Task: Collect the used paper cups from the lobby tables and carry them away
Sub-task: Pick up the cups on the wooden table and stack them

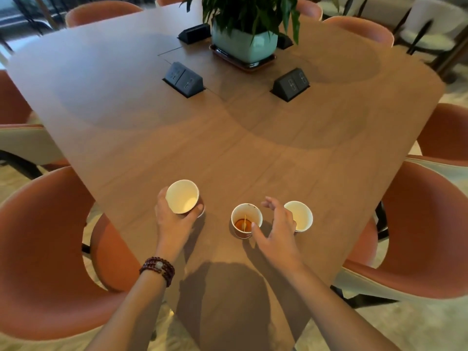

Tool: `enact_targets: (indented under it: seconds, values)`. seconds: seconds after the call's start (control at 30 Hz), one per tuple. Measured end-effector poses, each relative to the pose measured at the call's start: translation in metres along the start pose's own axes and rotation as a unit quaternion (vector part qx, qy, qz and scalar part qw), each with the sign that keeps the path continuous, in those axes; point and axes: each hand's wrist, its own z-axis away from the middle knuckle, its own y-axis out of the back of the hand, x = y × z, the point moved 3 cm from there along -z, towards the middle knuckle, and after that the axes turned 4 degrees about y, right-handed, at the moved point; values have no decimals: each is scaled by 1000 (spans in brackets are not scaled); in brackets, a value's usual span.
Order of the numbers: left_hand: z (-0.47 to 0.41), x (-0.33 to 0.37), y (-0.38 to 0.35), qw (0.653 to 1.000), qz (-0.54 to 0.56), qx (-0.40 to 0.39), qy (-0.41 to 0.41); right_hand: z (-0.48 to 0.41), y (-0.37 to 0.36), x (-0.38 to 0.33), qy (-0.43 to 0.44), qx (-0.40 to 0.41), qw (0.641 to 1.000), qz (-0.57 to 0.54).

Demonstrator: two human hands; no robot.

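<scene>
Three paper cups stand near the front edge of the wooden table (228, 138). My left hand (174, 221) is wrapped around the left cup (182, 196), which is tilted toward me and looks empty inside. The middle cup (246, 220) stands upright with brown liquid and a thin stick in it. My right hand (277, 229) hovers with fingers spread between the middle cup and the right cup (300, 215), thumb close to the middle cup's rim. The right cup is partly hidden behind my fingers.
A potted plant (244, 44) on a tray sits at the table's far middle. Black pop-up socket boxes (183, 79) (291, 84) stand around it. Orange shell chairs (48, 254) (417, 239) flank me left and right, with more chairs along the sides and far end.
</scene>
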Motion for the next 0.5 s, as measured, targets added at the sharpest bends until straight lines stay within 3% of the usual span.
enact_targets:
  seconds: [0.3,0.5]
  values:
    - [56,65,-45,990,41,-123,-64,0,32,15,-23,34,999,1]
    - [61,52,-77,986,-42,-146,-71,2,51,30,-35,51,998,29]
